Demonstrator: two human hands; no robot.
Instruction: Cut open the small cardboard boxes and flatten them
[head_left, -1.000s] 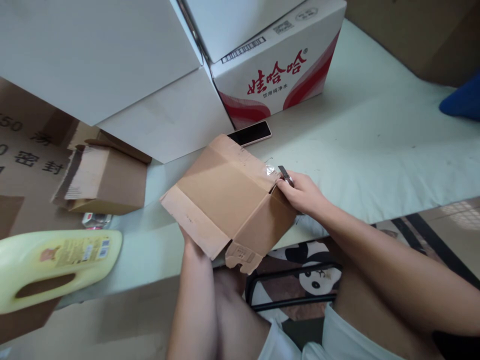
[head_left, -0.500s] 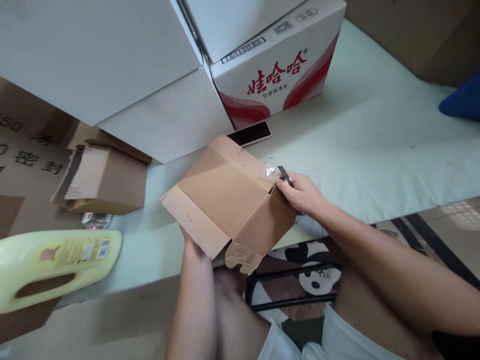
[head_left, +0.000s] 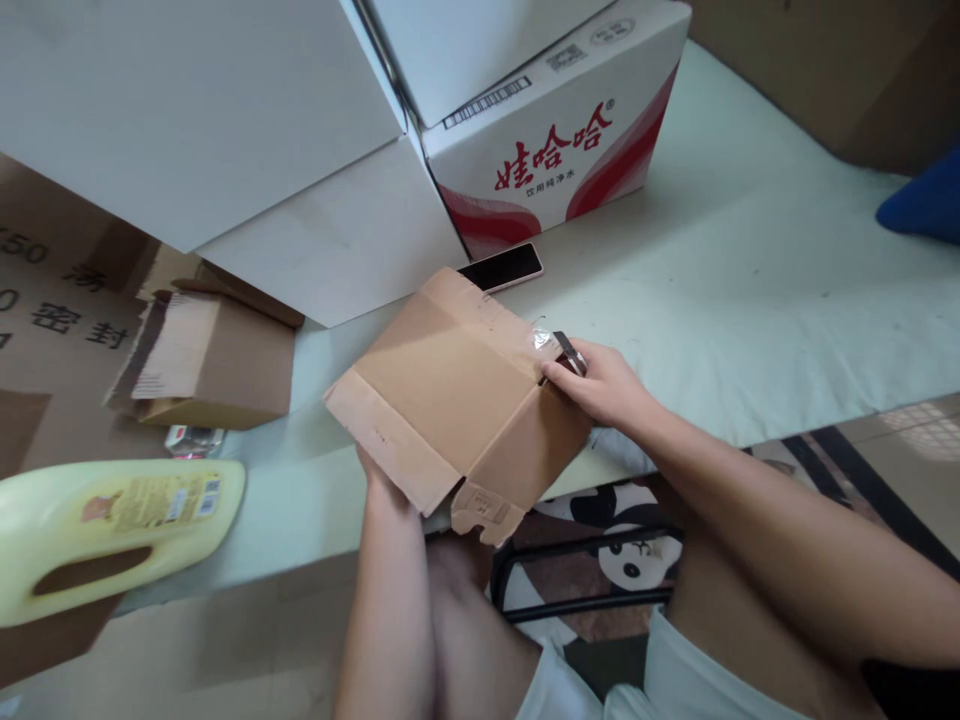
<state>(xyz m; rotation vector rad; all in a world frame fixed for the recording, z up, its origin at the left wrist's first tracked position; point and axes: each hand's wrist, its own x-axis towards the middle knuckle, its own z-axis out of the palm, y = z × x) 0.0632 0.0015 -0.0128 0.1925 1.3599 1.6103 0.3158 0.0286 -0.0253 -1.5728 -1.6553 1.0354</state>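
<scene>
A flattened brown cardboard box (head_left: 442,370), its flaps spread, is held at a tilt over the front of the table. My left hand (head_left: 381,487) reaches beneath its near left flap and supports it from below; the fingers are hidden. At the box's right corner, my right hand (head_left: 604,382) is closed around a small dark utility knife (head_left: 570,352), with the thumb pressed against the cardboard. A shiny scrap of clear tape (head_left: 541,338) clings to the flap beside the knife. A torn, notched flap (head_left: 484,512) hangs toward my lap.
Behind the cardboard lie a phone (head_left: 510,266) and a white-and-red water carton (head_left: 555,165), beside stacked white boxes (head_left: 322,230). To the left are a small open carton (head_left: 240,365) and a yellow jug (head_left: 165,510). A blue object (head_left: 926,200) is at the far right.
My right hand has shifted slightly left along the box's corner, and the knife has turned a little. The box and my left hand have hardly moved.
</scene>
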